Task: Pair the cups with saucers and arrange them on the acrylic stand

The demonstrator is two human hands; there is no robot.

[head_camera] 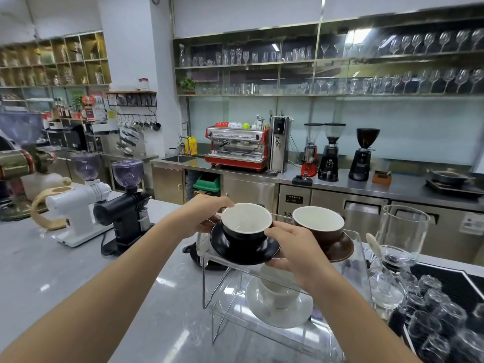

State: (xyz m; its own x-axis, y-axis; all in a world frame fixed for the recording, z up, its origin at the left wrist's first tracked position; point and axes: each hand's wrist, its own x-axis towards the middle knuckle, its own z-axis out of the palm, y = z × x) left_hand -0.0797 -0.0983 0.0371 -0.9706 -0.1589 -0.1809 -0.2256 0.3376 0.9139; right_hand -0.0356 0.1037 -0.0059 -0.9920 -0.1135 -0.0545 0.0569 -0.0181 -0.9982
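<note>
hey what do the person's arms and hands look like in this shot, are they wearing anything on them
Both forearms are bare right to the picture's edge: no sleeves or cuffs show. The left hand and right hand wear no gloves, and no watch, bracelet or ring can be seen on the wrists or fingers. No markings show. Anything above the forearms is out of view.

bright, even indoor light from overhead. white glare patches lie on the grey table (65,271) at lower left, and reflections streak the glass shelves (366,61) at upper right. wide-angle bending curves the frame edges; the far left and corners look soft and smeared.
</note>
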